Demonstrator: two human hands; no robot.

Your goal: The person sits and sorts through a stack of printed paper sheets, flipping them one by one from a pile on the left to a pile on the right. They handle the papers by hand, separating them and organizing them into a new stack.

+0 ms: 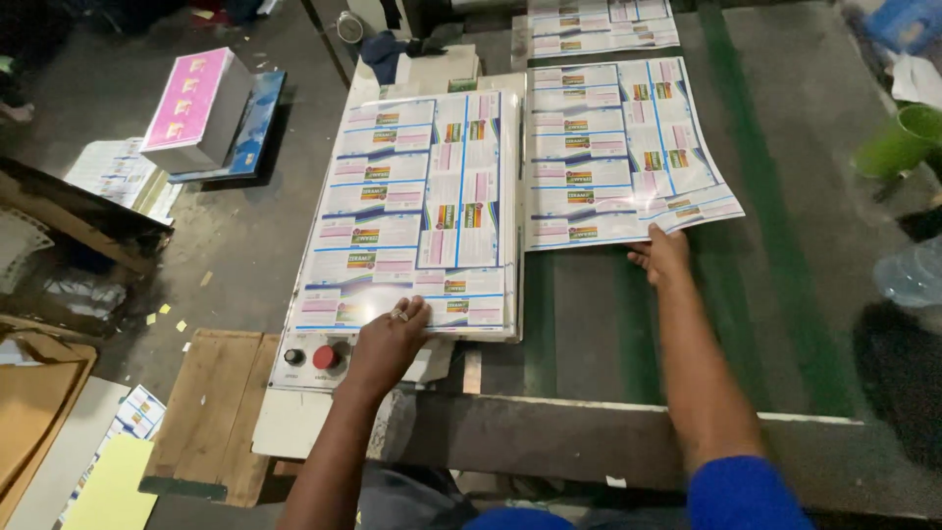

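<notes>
Printed glossy sheets covered in rows of small pink, blue and white label panels are what both of my hands rest on. My left hand (391, 339) lies palm down, fingers spread flat and gripping nothing, on the near edge of the left stack of printed sheets (417, 211). A ring shows on one finger. That stack sits squared on a white machine bed (294, 417), and just beside my left wrist are a black knob (293, 356) and a red round button (325, 357) on the bed's front panel.

My right hand (659, 255) is stretched further out, fingers flat and slightly curled, pressing the near edge of the right pile of printed sheets (618, 157). I cannot tell whether the fingertips pinch a sheet or only touch it. This pile is fanned a little at its lower right corner and lies on a dark green worktable (785, 294), just beside the left stack.

Further away, more printed sheets (599, 25) lie at the far end of the table. A green plastic cup (898, 142) stands well to the right. On the floor to the left sits a white box with a pink top (194, 110).
</notes>
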